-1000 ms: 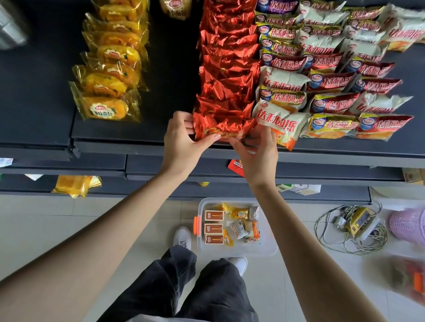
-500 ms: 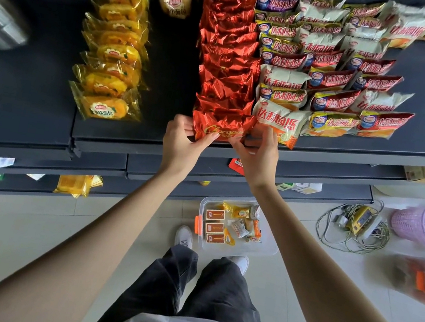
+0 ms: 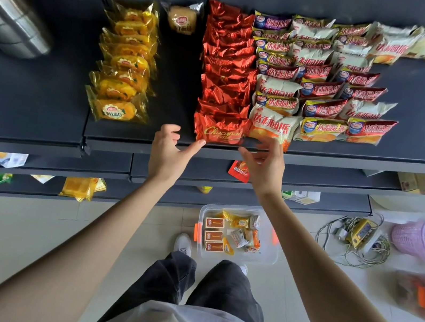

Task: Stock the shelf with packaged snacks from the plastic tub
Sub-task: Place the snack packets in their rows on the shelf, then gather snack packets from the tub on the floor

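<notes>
Dark shelf (image 3: pixel 33 100), snack rows (image 3: pixel 226 79), tub (image 3: pixel 268 256) below

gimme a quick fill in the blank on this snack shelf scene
The plastic tub stands on the ____. The leftmost column of packs is wrapped in ____. The left hand and right hand hold ____.
Missing words: floor; yellow; nothing.

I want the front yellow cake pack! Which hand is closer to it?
Left. The left hand is just right of the yellow cake pack; the right hand is farther, beyond the red pack.
</notes>
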